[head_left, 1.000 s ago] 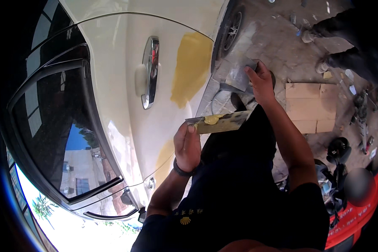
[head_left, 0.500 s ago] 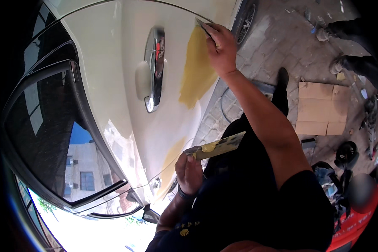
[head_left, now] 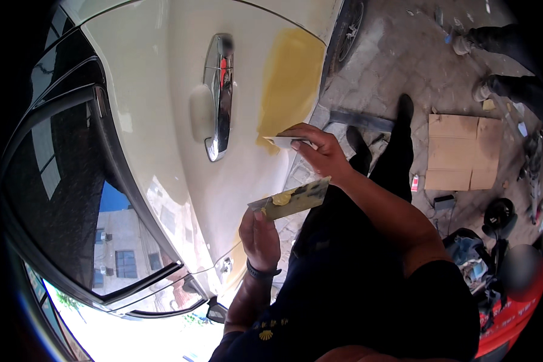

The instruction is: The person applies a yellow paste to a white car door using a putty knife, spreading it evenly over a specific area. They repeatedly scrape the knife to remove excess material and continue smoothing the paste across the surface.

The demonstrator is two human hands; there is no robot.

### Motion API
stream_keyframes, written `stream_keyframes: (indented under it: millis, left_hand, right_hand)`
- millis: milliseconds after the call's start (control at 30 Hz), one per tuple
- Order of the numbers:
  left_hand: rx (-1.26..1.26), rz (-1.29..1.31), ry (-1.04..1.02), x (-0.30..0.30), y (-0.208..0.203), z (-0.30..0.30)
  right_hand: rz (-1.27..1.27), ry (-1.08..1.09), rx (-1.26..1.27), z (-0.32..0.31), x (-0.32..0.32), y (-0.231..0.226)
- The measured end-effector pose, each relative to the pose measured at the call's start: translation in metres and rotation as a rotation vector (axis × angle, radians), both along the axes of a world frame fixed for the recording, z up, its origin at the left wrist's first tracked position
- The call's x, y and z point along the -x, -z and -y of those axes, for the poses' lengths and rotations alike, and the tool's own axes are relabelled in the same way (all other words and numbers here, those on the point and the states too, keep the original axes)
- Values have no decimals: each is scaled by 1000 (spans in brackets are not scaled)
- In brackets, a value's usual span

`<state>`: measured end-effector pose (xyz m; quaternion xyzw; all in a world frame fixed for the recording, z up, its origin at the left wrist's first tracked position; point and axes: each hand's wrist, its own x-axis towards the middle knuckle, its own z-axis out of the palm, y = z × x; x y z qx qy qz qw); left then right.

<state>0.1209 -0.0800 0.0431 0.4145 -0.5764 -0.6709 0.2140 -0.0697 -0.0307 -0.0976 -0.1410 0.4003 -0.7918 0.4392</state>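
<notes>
My left hand (head_left: 260, 240) grips one end of a flat putty board (head_left: 295, 200), thumb on top. A dab of yellow body filler (head_left: 282, 198) sits on the board among dark smears. In my right hand (head_left: 321, 151) a thin putty scraper (head_left: 285, 142) is pinched, its edge close to the lower end of the yellow filler patch (head_left: 291, 78); whether it touches is unclear. That patch is spread over the white car door (head_left: 247, 114), to the right of the chrome door handle (head_left: 221, 96).
Flattened cardboard (head_left: 463, 154) lies on the paved ground at right. Another person's legs (head_left: 504, 66) stand at the upper right. Beside my right arm are a cluttered bag (head_left: 466, 259) and something red (head_left: 507, 317). A car window (head_left: 72, 205) fills the left.
My right hand has come down from the patch's top to its lower end with the scraper. The patch's top right now shows wider filler. The board has risen slightly leftward.
</notes>
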Motion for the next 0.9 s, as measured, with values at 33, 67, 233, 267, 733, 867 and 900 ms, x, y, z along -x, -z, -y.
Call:
stream_keyframes:
  millis: [33,67,233,267,733,867,900]
  left_hand:
    - [93,129,-6,-4,5,2]
    - [172,268,-6,-12,10,3]
    - [-90,-90,-81,3,9,7]
    - [-86,-113,-73,5,6,6]
    - [-58,-132,-30,-33,-1,-17]
    - [-76,-97,-37,-24,-4,-14]
    - [-83,-90,-27,-20,-2,-12]
  right_hand:
    - [437,-51,109,-16,13,-12]
    - [486,-174,279,-36,28,-14]
    - [-170,-649,120,-65,87,-7]
    - [-82,-529,-60,-56,87,1]
    - [-872,527,-247,81,-10,38]
    - [-879,255,-186,49,-89,50]
    - [-869,157,-150,39,-92,53]
